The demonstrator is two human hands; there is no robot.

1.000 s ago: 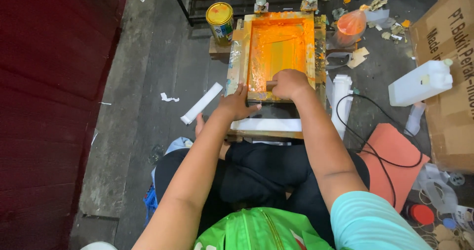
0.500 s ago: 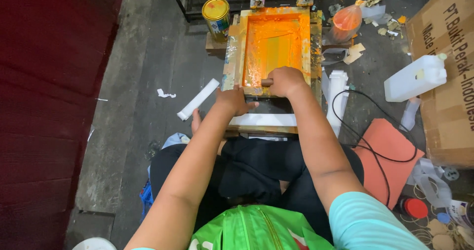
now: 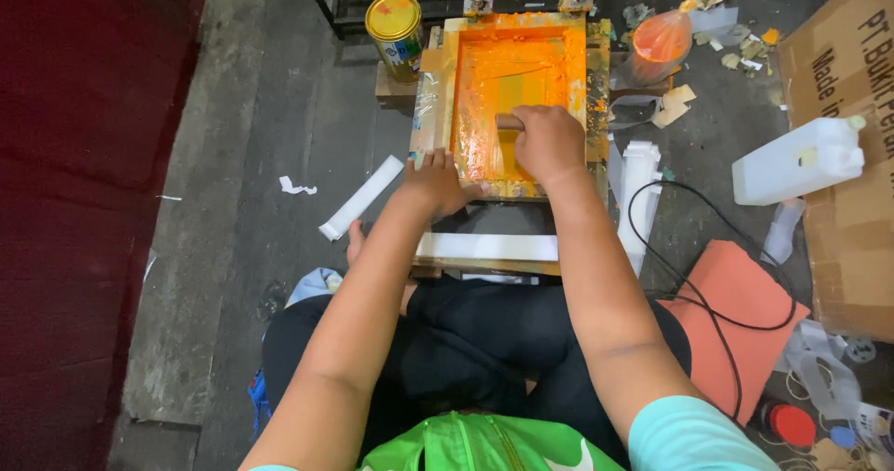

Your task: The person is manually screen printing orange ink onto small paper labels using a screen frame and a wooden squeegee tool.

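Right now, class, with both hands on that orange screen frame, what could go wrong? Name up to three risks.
1. The right hand drags a squeegee through wet orange ink; ink could smear onto skin or over the frame.
2. The left hand steadies only the frame's near corner; if it slips, the print may blur.
3. The black cable loops beside the right arm and might snag.

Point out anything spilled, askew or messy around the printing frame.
Orange ink is smeared over the frame's wooden edges, beyond the screen. Torn paper scraps litter the floor at upper right, and a white jug lies on its side. The right hand grips a squeegee inside the frame; the left hand steadies its near corner.
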